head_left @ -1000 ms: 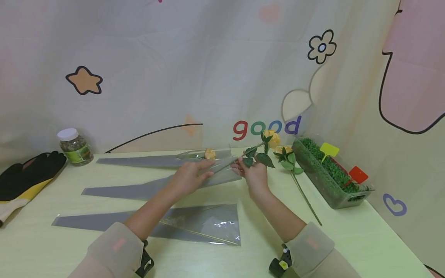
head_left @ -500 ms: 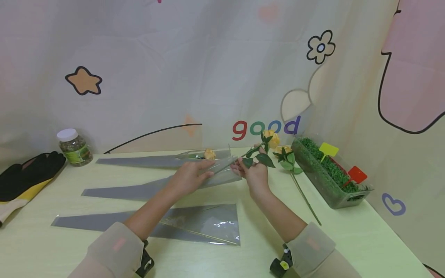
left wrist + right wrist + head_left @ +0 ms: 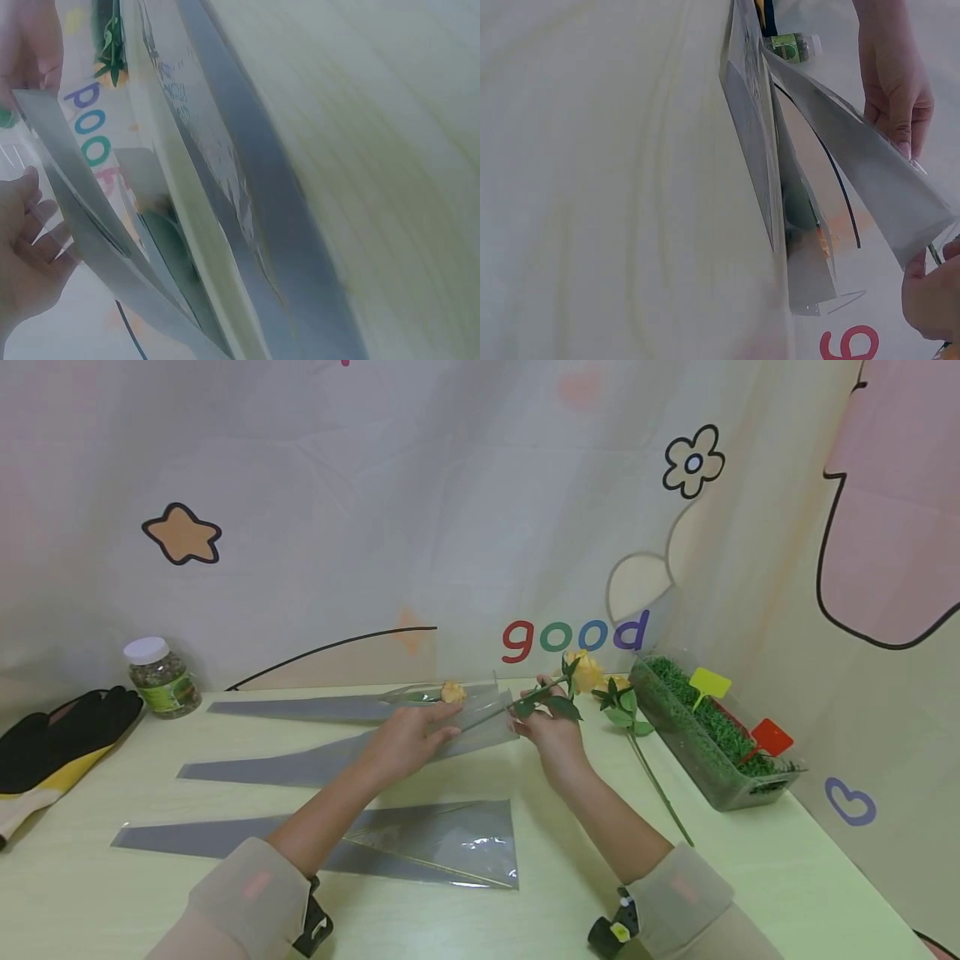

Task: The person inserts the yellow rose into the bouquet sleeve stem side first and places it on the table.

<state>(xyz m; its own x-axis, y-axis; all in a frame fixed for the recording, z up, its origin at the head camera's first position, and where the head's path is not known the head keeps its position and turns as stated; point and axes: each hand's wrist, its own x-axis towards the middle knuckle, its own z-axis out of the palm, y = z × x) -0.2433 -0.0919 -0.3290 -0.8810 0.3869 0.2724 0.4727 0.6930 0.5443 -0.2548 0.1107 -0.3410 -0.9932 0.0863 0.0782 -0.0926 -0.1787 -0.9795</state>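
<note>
My left hand pinches the edge of a grey-backed clear flower sleeve, lifting its wide mouth off the table. My right hand holds a yellow rose near its leaves at that mouth, fingers partly hidden by leaves. The rose's stem runs inside the sleeve while the bloom stays outside. In the right wrist view, the raised sleeve spans between my left hand and right hand. Behind lies another sleeve with a rose inside.
Nearer me lies a flat sleeve. A loose yellow rose lies at right beside a planter of artificial grass with yellow and red tags. A lidded jar and black-yellow gloves are on the left.
The right hand and its rose have shifted slightly down, and the bloom sits lower. The sleeve's mouth has moved a little. The left hand stays nearly in place.
</note>
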